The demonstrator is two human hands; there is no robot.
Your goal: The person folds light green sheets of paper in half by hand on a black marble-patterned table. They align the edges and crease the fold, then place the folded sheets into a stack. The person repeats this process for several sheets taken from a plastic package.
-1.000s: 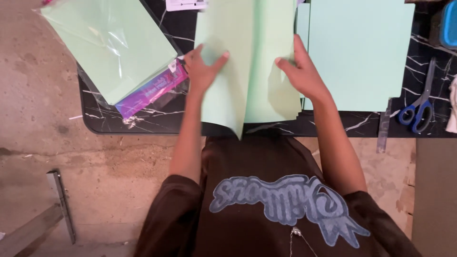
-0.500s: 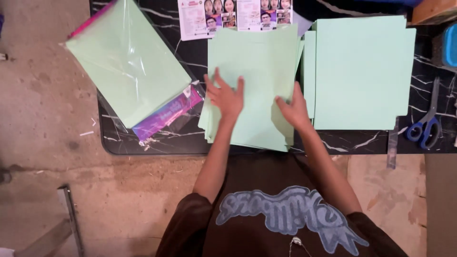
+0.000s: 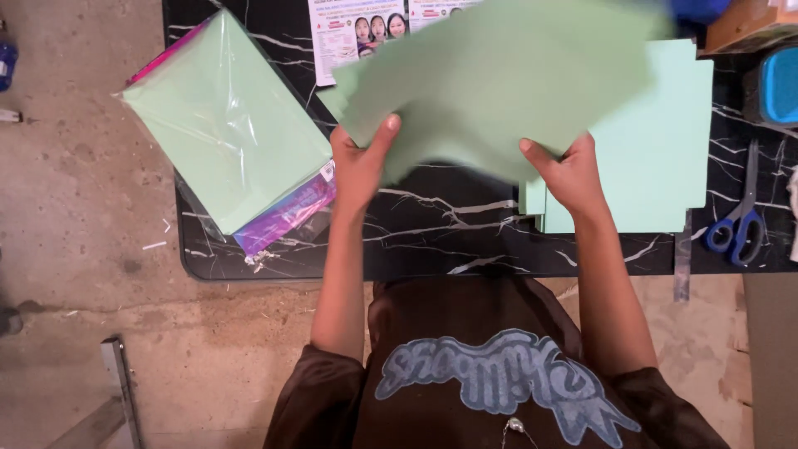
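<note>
Both hands, left (image 3: 359,166) and right (image 3: 569,176), pinch green paper (image 3: 499,83) above the table (image 3: 432,241); an even grip at each edge should keep it flat

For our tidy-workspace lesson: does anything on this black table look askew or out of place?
Yes. The plastic-wrapped pack of green paper lies at a slant, its corner overhanging the black marble-patterned table. Small paper scraps litter the edge below it. Both hands, left and right, hold green sheets tilted.

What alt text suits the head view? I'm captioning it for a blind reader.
Two hands, left hand and right hand, hold green paper sheets lifted above a black marble table. A wrapped paper pack lies left, scissors right.
</note>
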